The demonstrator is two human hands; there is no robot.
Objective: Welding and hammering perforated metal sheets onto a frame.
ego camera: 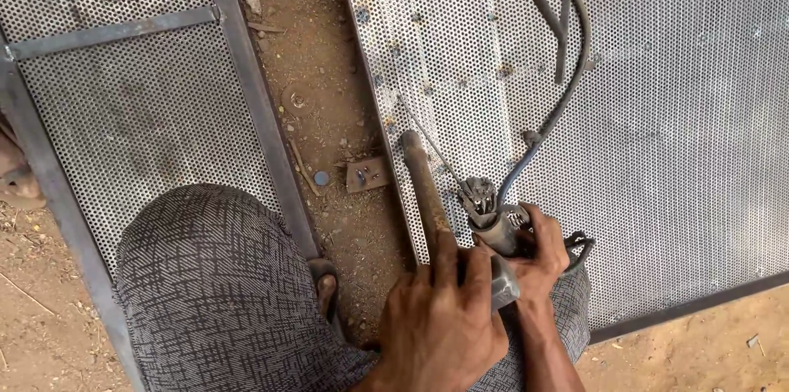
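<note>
Person crouches over a perforated metal sheet [657, 112]; left hand [440, 318] is closed around a wooden hammer handle [423, 186] that lies along the sheet's near-left edge, and right hand [538, 256] grips a welding holder [493, 232] just right of that handle, thin rod [427, 141] clamped in it, cable [567, 88] running up across the sheet. No containers seen; the sheet's frame edge borders a bare dirt strip [320, 96], a second mesh panel [140, 104] beyond it, with open mesh to the right of the hands.
</note>
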